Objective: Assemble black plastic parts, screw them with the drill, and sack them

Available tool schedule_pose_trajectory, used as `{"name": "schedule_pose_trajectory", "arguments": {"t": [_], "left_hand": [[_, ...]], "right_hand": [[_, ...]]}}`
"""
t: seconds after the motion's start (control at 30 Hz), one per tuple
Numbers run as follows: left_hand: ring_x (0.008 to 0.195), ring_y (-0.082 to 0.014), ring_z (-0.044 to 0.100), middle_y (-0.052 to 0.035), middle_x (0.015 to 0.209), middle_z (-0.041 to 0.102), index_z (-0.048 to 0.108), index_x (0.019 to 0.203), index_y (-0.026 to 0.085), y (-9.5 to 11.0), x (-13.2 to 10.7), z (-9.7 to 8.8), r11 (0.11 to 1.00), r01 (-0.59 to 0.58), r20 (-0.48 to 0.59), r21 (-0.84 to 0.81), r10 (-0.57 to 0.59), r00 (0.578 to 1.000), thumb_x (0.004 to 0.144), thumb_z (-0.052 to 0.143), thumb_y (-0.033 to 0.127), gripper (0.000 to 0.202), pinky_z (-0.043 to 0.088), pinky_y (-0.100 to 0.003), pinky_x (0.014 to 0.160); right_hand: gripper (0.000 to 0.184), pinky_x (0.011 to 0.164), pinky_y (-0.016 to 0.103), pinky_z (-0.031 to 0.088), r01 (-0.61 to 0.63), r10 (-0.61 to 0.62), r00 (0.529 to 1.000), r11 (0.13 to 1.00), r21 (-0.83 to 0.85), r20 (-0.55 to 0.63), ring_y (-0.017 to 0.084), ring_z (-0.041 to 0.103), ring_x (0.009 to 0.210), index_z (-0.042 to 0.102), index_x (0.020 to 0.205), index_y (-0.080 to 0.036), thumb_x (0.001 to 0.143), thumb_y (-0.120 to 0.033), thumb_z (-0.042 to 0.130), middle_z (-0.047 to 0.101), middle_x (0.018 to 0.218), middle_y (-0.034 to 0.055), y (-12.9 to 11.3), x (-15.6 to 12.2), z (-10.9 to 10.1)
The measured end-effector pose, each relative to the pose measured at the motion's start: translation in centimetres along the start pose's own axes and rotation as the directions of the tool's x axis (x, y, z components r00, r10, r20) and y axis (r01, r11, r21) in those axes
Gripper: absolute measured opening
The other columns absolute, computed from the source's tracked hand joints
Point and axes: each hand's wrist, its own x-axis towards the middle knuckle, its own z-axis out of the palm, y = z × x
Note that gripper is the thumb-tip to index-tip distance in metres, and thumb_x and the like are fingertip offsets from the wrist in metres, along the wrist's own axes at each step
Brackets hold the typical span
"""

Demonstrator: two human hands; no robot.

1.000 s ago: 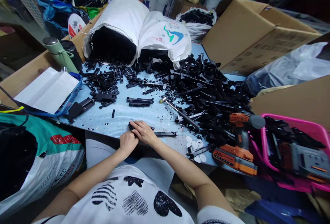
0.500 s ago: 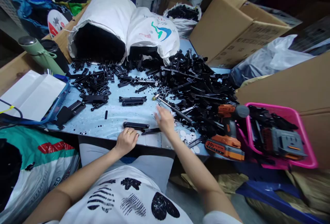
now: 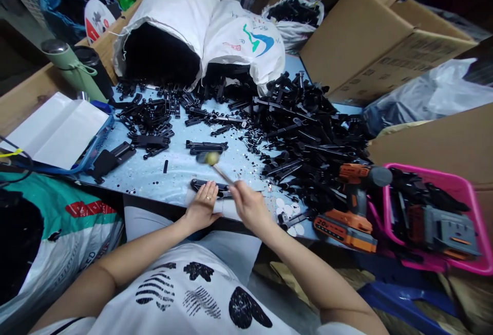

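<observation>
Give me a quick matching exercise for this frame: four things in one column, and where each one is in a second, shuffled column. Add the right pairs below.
Things
1. Hammer
2. Left hand
3. Orange-and-black drill
4. Green flask

Places
A. Next to a black cup, at the left of the picture
B. Gripped in the right hand
C. Close beside the pink basket
D. Fingers laid over a black part at the table's near edge

Pairs: 1-B, 2-D, 3-C, 4-A

Workshop, blue workbench (image 3: 181,171), cordless drill (image 3: 355,199), hammer (image 3: 217,169), heaped black parts (image 3: 304,129); bulging white sacks (image 3: 173,6), cardboard box (image 3: 358,42)
</observation>
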Motion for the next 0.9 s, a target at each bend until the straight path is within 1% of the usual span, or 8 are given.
{"name": "schedule_pose_trajectory", "arguments": {"t": [0.1, 0.27, 0.4, 0.5, 0.63, 0.7, 0.77, 0.9], "left_hand": [[0.139, -0.0344, 0.019, -0.0252, 0.146, 0.028, 0.021, 0.142, 0.004, -0.1, 0.0, 0.1, 1.0, -0.019, -0.02, -0.021, 0.018, 1.0, 0.085, 0.047, 0.054, 0.08, 0.024, -0.051, 0.11], [0.139, -0.036, 0.018, -0.0266, 0.145, 0.029, 0.027, 0.14, 0.0, 0.0, -0.1, 0.2, 1.0, 0.001, -0.015, 0.018, -0.001, 1.0, 0.083, 0.047, 0.056, 0.083, 0.021, -0.05, 0.111], [0.138, -0.0352, 0.022, -0.0267, 0.145, 0.03, 0.027, 0.14, 0.0, 0.1, -0.1, -0.2, 1.0, -0.029, -0.024, -0.003, 0.029, 0.999, 0.085, 0.046, 0.053, 0.078, 0.024, -0.052, 0.109], [0.136, -0.0334, 0.028, -0.0238, 0.142, 0.037, 0.032, 0.138, 0.005, -0.5, 0.5, -0.9, 0.998, -0.056, -0.037, 0.024, 0.056, 0.998, 0.091, 0.04, 0.042, 0.06, 0.027, -0.052, 0.107], [0.118, -0.0299, 0.049, -0.0213, 0.127, 0.053, 0.043, 0.131, 0.006, -2.2, 2.4, -2.0, 0.983, -0.124, 0.021, 0.132, 0.123, 0.992, 0.095, 0.032, 0.027, 0.042, 0.035, -0.046, 0.099], [0.104, -0.0289, 0.055, -0.0203, 0.115, 0.059, 0.043, 0.129, 0.005, -2.9, 3.3, -2.5, 0.968, -0.18, 0.096, 0.174, 0.165, 0.982, 0.095, 0.036, 0.032, 0.045, 0.041, -0.042, 0.088], [0.096, -0.0283, 0.056, -0.0182, 0.105, 0.062, 0.043, 0.129, 0.004, -3.4, 4.2, -2.8, 0.956, -0.22, 0.154, 0.197, 0.191, 0.969, 0.092, 0.042, 0.041, 0.052, 0.044, -0.038, 0.079], [0.09, -0.0265, 0.056, -0.0153, 0.094, 0.063, 0.055, 0.114, 0.007, -3.8, 5.7, -3.5, 0.946, -0.233, 0.207, 0.223, 0.188, 0.96, 0.09, 0.042, 0.049, 0.049, 0.044, -0.033, 0.071]], "right_hand": [[0.035, 0.046, 0.026, 0.023, 0.035, -0.026, 0.991, 0.997, -0.073, 0.133, 0.017, 0.052, 0.046, 0.051, 0.082, -0.022, 0.097, -0.043, 0.028, 0.061, 0.065, 0.0026, -0.9, -1.5, 0.2], [0.037, 0.054, 0.026, 0.033, -0.019, 0.019, 0.998, 1.0, 0.002, -0.063, 0.018, 0.059, 0.061, 0.051, 0.085, -0.022, 0.098, -0.042, 0.023, 0.062, 0.072, 0.006, -1.2, -2.2, 0.1], [0.036, 0.049, 0.026, 0.027, -0.014, 0.022, 0.995, 0.996, -0.083, 0.096, 0.017, 0.056, 0.053, 0.053, 0.083, -0.021, 0.097, -0.044, 0.029, 0.063, 0.068, 0.0055, -0.8, -1.9, 2.1], [0.036, 0.049, 0.025, 0.023, -0.116, 0.127, 0.989, 0.984, -0.135, 0.074, 0.016, 0.053, 0.049, 0.055, 0.086, -0.022, 0.096, -0.047, 0.031, 0.062, 0.064, 0.0029, 2.0, -0.1, 1.7], [0.045, 0.054, 0.026, 0.031, -0.315, 0.276, 0.94, 0.929, -0.195, -0.201, 0.017, 0.055, 0.058, 0.058, 0.093, -0.018, 0.096, -0.049, 0.026, 0.063, 0.073, 0.0065, 8.1, 3.4, -0.8], [0.048, 0.063, 0.029, 0.037, -0.208, 0.135, 0.952, 0.944, -0.257, -0.276, 0.021, 0.058, 0.076, 0.058, 0.103, -0.015, 0.095, -0.051, 0.028, 0.064, 0.093, 0.0127, 10.4, 4.1, -0.8], [0.054, 0.073, 0.033, 0.039, 0.073, -0.141, 0.971, 0.943, -0.325, -0.193, 0.024, 0.056, 0.09, 0.058, 0.108, -0.014, 0.09, -0.059, 0.035, 0.061, 0.106, 0.016, 11.5, 3.9, 0.9], [0.06, 0.064, 0.03, 0.037, 0.393, -0.398, 0.916, 0.855, -0.338, 0.059, 0.02, 0.055, 0.073, 0.061, 0.079, -0.016, 0.082, -0.071, 0.037, 0.062, 0.078, 0.0103, 11.5, 2.2, 5.6]]}}
